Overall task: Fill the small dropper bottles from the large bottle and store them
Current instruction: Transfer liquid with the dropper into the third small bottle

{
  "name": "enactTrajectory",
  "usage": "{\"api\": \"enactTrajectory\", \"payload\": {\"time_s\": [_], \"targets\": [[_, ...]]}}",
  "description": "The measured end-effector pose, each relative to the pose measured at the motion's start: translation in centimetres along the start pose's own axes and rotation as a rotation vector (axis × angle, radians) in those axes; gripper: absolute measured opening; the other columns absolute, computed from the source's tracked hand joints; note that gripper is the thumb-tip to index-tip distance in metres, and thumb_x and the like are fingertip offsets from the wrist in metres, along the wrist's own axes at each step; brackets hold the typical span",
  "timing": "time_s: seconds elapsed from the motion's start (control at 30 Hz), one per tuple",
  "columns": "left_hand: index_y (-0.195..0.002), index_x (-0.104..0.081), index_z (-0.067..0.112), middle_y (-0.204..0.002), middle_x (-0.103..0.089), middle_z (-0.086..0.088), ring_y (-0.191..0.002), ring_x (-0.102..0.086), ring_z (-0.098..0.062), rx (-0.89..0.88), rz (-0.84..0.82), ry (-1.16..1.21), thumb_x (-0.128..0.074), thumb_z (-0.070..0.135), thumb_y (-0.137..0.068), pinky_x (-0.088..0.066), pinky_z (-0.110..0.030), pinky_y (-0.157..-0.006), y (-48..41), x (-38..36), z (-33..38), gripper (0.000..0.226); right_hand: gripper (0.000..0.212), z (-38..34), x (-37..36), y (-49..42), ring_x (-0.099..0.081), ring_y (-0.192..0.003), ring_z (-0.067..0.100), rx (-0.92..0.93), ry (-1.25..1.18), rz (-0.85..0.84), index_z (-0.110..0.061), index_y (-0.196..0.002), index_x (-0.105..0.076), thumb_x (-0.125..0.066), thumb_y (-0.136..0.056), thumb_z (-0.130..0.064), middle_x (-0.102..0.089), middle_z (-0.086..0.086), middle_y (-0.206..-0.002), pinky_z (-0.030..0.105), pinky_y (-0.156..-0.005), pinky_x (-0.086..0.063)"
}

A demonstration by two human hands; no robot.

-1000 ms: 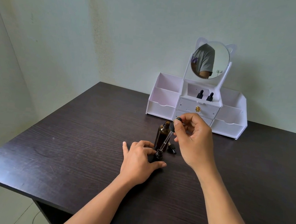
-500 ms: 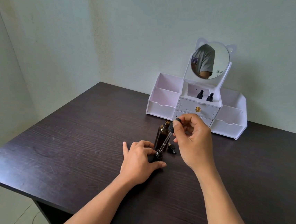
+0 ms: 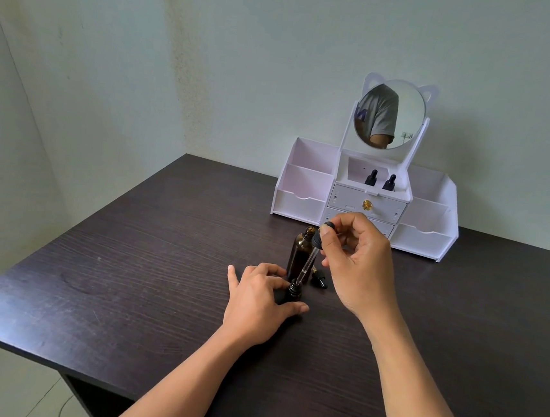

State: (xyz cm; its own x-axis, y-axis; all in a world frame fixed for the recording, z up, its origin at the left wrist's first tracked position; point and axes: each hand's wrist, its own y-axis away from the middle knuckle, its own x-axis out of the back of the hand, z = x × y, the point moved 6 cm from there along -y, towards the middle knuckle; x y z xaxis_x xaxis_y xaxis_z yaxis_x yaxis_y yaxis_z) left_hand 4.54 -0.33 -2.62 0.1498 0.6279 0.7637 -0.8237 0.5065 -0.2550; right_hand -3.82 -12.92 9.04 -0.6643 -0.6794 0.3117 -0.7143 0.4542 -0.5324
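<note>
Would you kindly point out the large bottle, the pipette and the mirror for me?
large bottle (image 3: 299, 257), head view, on its brown body.
pipette (image 3: 307, 264), head view, midway along its glass tube.
mirror (image 3: 406, 116), head view, on the right part of the glass.

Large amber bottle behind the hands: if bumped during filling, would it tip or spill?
Probably tippy: the large amber bottle stands tall and narrow on the table. Its neck looks uncapped, so a knock could spill. It looks like glass, likely fragile.
</note>
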Motion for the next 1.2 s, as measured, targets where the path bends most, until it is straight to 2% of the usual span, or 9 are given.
{"api": "enactTrajectory", "payload": {"time_s": [0.2,0.53,0.7,0.77,0.97,1.1,1.2], "targets": [[-0.119,-0.069,0.029,-0.134,-0.05,0.02,-0.13,-0.037,-0.005,-0.004,-0.001,-0.005,-0.066,0.07,-0.075,0.007,-0.056,-0.119,0.01,-0.03,0.05,0.06,0.004,0.17,-0.23,0.11,-0.066,-0.073,0.016,0.003,0.016,-0.02,-0.022,-0.091,-0.064,-0.066,-0.094,-0.022,-0.066,-0.007,-0.08,0.045,-0.064,-0.058],[-0.117,-0.07,0.03,-0.133,-0.049,0.02,-0.13,-0.037,-0.005,-0.005,0.001,0.0,-0.066,0.07,-0.075,0.008,-0.056,-0.119,-0.01,-0.05,0.03,0.058,0.005,0.62,-0.35,0.07,-0.065,-0.072,0.013,-0.015,0.016,-0.014,-0.021,-0.09,-0.065,-0.069,-0.091,-0.022,-0.066,-0.008,-0.077,0.047,-0.062,-0.059],[-0.117,-0.07,0.029,-0.132,-0.049,0.021,-0.129,-0.037,-0.004,-0.003,0.007,-0.003,-0.066,0.07,-0.074,0.008,-0.055,-0.119,-0.02,-0.06,-0.06,0.059,0.017,0.67,-0.49,0.13,-0.068,-0.079,0.014,-0.008,-0.012,-0.035,-0.029,-0.107,-0.062,-0.067,-0.092,-0.023,-0.067,-0.012,-0.086,0.046,-0.066,-0.06],[-0.117,-0.07,0.029,-0.132,-0.05,0.021,-0.129,-0.037,-0.004,-0.002,0.005,-0.001,-0.066,0.07,-0.074,0.007,-0.056,-0.119,-0.01,-0.07,-0.05,0.059,0.015,0.72,-0.48,0.15,-0.068,-0.08,0.015,-0.005,0.002,-0.046,-0.029,-0.105,-0.063,-0.068,-0.092,-0.025,-0.065,-0.015,-0.087,0.045,-0.067,-0.06],[-0.117,-0.07,0.03,-0.132,-0.05,0.021,-0.129,-0.037,-0.005,0.001,0.004,0.001,-0.067,0.069,-0.074,0.009,-0.055,-0.119,0.03,-0.1,0.03,0.058,0.011,0.57,-0.4,0.21,-0.068,-0.074,0.012,-0.006,0.048,-0.032,-0.022,-0.089,-0.064,-0.075,-0.086,-0.022,-0.068,-0.008,-0.079,0.038,-0.067,-0.06],[-0.117,-0.07,0.031,-0.132,-0.049,0.021,-0.129,-0.037,-0.004,0.001,0.003,-0.005,-0.066,0.07,-0.074,0.008,-0.055,-0.119,-0.08,-0.08,0.01,0.058,0.014,0.4,-0.4,0.22,-0.068,-0.077,0.01,0.003,0.058,-0.033,-0.02,-0.094,-0.064,-0.075,-0.086,-0.021,-0.069,-0.008,-0.083,0.028,-0.07,-0.058],[-0.117,-0.07,0.03,-0.132,-0.05,0.02,-0.129,-0.037,-0.005,0.004,0.007,0.002,-0.067,0.07,-0.074,0.008,-0.055,-0.119,-0.09,-0.13,-0.02,0.059,0.011,0.48,-0.36,0.19,-0.067,-0.073,0.011,-0.009,0.066,-0.032,-0.02,-0.089,-0.064,-0.075,-0.087,-0.021,-0.069,-0.008,-0.079,0.03,-0.066,-0.058]]}}
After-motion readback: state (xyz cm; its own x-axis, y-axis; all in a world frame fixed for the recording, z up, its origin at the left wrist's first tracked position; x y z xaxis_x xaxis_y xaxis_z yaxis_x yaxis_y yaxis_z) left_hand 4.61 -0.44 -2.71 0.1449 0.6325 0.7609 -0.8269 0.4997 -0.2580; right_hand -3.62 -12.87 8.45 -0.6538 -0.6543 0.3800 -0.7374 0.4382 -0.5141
